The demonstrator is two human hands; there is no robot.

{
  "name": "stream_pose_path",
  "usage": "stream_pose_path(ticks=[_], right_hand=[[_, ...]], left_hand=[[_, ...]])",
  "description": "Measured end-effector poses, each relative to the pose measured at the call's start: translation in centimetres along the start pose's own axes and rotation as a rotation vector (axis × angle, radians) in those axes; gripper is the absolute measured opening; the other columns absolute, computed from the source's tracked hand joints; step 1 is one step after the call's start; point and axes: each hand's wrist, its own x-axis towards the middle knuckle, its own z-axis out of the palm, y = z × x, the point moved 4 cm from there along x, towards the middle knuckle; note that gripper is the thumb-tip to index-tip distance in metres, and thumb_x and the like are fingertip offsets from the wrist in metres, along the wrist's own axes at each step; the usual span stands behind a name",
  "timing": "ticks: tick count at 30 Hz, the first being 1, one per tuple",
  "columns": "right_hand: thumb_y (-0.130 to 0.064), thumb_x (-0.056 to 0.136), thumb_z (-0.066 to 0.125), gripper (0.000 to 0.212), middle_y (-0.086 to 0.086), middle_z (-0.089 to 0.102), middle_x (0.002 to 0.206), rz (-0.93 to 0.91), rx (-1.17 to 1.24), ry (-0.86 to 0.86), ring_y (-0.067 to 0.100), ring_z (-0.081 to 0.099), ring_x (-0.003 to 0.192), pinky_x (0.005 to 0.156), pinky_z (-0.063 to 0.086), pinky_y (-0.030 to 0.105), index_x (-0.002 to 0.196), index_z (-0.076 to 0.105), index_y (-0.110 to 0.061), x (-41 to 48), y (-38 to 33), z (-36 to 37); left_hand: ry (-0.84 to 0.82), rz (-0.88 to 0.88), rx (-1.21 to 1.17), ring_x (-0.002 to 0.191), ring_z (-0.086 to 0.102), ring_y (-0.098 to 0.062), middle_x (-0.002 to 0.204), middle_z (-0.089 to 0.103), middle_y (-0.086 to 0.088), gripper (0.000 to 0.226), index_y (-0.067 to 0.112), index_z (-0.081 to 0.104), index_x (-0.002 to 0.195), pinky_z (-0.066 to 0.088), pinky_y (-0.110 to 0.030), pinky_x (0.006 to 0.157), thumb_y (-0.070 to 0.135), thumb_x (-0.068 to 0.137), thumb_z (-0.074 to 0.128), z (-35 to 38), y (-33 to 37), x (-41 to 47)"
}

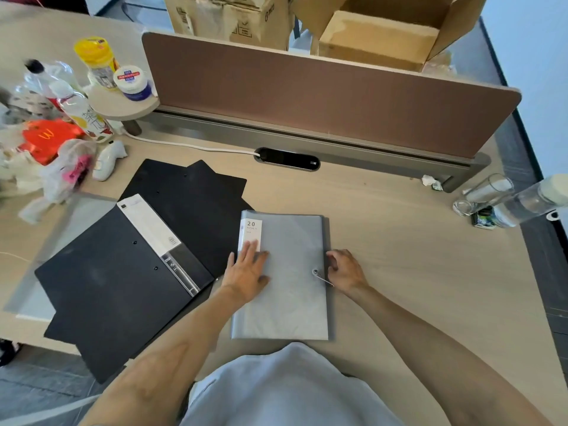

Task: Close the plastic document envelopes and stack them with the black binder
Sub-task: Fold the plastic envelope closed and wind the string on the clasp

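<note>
Pressing flat with straight fingers, the left hand pins the grey plastic envelope to the desk, just beside the open black binder. The right hand curls at the envelope's right edge by the clasp cord; whether it pinches that, I cannot tell. Light, floppy, probably slick: lift by the spine edge.

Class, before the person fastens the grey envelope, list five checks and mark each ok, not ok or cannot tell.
1. The envelope lies flat on the desk: ok.
2. The left hand presses the envelope steady: ok.
3. The right hand is at the cord by the button: ok.
4. The cord is fastened round the button: cannot tell.
5. The binder is closed for stacking: not ok, it lies open.
</note>
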Motion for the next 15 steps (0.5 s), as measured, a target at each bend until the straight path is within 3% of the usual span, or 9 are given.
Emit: stream_pose_path(ticks=[3,6,10,13,15], right_hand=[[-0.004,0.082,0.051,0.047,0.013,0.051,0.128,0.024,0.060,-0.012,0.026,0.049,0.121,0.103,0.037,0.027,0.128,0.056,-0.010,0.3,-0.3,0.4],[-0.003,0.078,0.054,0.043,0.015,0.056,0.118,0.079,0.135,-0.025,0.027,0.054,0.113,0.093,0.040,0.023,0.119,0.064,-0.009,0.2,-0.4,0.7],[-0.025,0.061,0.065,0.038,0.007,0.067,0.104,0.179,0.200,-0.035,0.020,0.064,0.096,0.081,0.049,0.022,0.098,0.072,-0.020,1.0,2.6,1.5],[-0.021,0.065,0.067,0.026,0.009,0.068,0.101,0.238,0.228,0.037,0.019,0.066,0.092,0.081,0.050,0.022,0.091,0.071,-0.020,1.0,5.5,1.2],[-0.018,0.071,0.064,0.024,0.010,0.068,0.101,0.294,0.281,0.100,0.022,0.064,0.096,0.085,0.051,0.027,0.094,0.071,-0.018,-0.2,6.5,-0.2]], left_hand=[[0.066,-0.256,-0.334,0.146,0.003,-0.035,0.158,0.005,-0.017,0.067,0.018,0.022,0.146,0.017,-0.047,0.116,0.029,0.089,0.054,-0.7,-0.9,-0.3],[0.101,-0.402,-0.705,0.136,0.029,-0.033,0.147,0.031,-0.016,0.073,0.011,0.026,0.145,0.031,-0.041,0.110,0.019,0.082,0.062,-1.4,-0.8,0.1],[0.116,-0.482,-0.959,0.126,0.046,-0.029,0.134,0.048,-0.007,0.082,0.020,0.028,0.143,0.043,-0.043,0.103,0.021,0.069,0.063,-1.7,-0.5,1.3],[0.137,-0.543,-1.129,0.116,0.053,-0.022,0.127,0.051,-0.002,0.071,0.013,0.030,0.144,0.045,-0.033,0.096,0.007,0.082,0.063,-1.7,0.1,1.6],[0.100,-0.509,-1.212,0.105,0.056,-0.019,0.110,0.059,0.004,0.053,0.012,0.045,0.135,0.046,-0.028,0.088,0.004,0.085,0.061,-1.6,1.4,2.0]])
